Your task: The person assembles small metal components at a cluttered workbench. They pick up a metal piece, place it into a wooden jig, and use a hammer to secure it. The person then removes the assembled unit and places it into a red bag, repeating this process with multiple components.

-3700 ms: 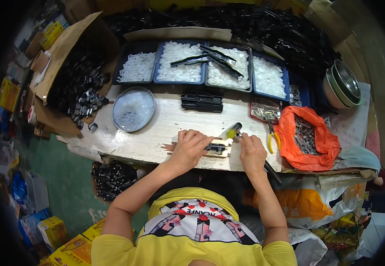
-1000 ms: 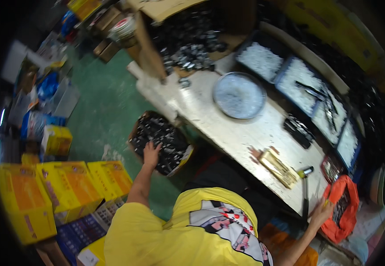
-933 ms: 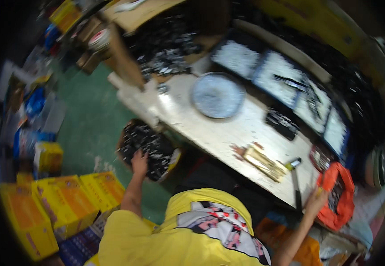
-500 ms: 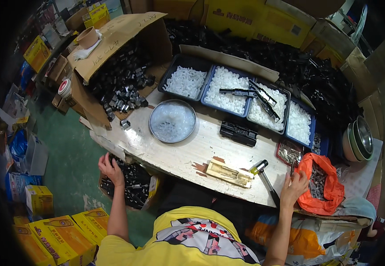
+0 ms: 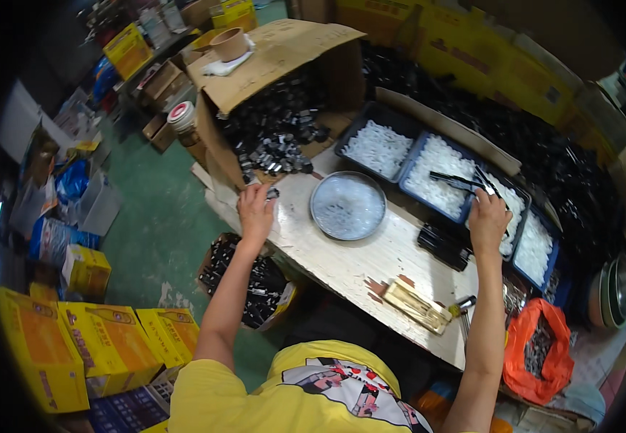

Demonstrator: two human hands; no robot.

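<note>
Evidently, the governing relation is that between the right hand (image 5: 489,225) and the crossed black strips (image 5: 454,180). The strips lie over the white parts in the two middle trays (image 5: 432,205), at the far side of the counter (image 5: 298,238), directly ahead of the right fingertips. One strip has its long axis running leftward from the fingers; another slants down to the right and passes partly behind the hand, its lower end showing beside it. The right hand is plainly the nearer; the left is well apart, across the round dish (image 5: 347,209). The right fingers are bent at the strips, but whether the grip is closed on one cannot be determined.

The left hand (image 5: 256,213) is over the left end of the counter, in front of the heap of metal clips (image 5: 281,148). A small metal piece (image 5: 273,193) sits at its fingertips, on the side toward the dish. The left grip is curled; whether it is pinching the piece or merely touching it cannot be told.

The cream block (image 5: 417,306) lies nearer the body, between both hands, its long axis slanting down to the right.
</note>
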